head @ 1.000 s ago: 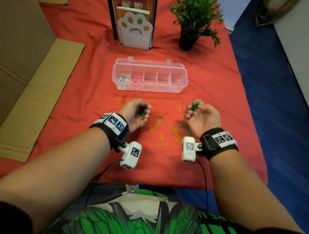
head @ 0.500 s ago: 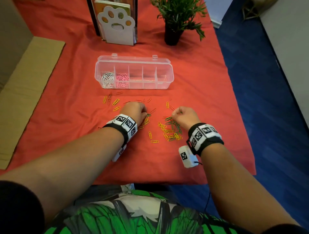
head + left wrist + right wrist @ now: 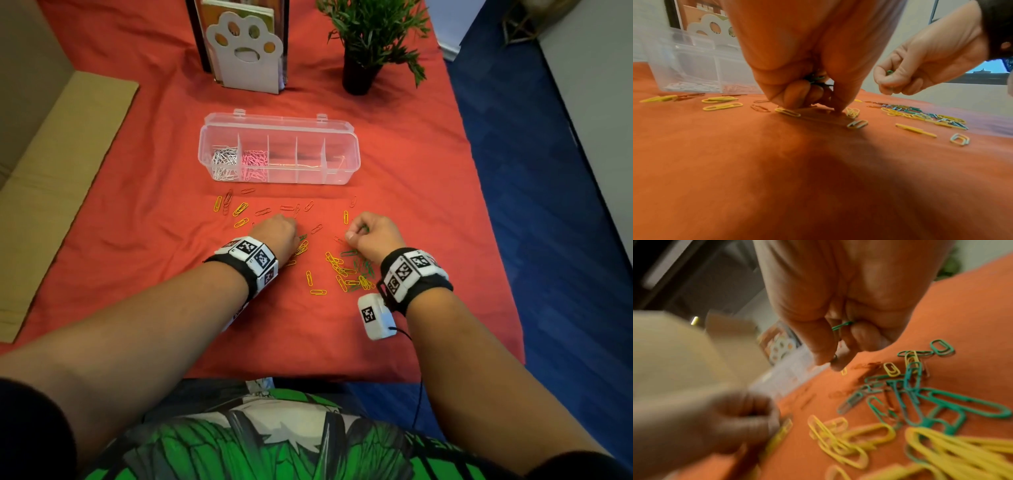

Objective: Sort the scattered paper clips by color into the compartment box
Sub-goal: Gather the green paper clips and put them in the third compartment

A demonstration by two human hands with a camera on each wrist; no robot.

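Observation:
Yellow, green and red paper clips (image 3: 344,270) lie scattered on the red cloth in front of the clear compartment box (image 3: 342,156). Its two left compartments hold white clips (image 3: 224,162) and pink clips (image 3: 254,163). My left hand (image 3: 279,229) is curled, knuckles up, fingertips down on the cloth, with green clips (image 3: 815,79) bunched inside the palm. My right hand (image 3: 368,233) hovers just above the cloth, curled round green clips (image 3: 841,325), thumb and forefinger pinched together. A heap of green clips (image 3: 920,395) and yellow clips (image 3: 849,439) lies near the right wrist.
A white paw-shaped holder (image 3: 248,51) and a potted plant (image 3: 366,41) stand behind the box. Cardboard (image 3: 51,164) lies along the left side of the table. The cloth's right edge (image 3: 479,212) drops to a blue floor.
Both hands turned palm-down and dropped from above the cloth to the clip scatter, still holding green clips. The camera view shifted forward.

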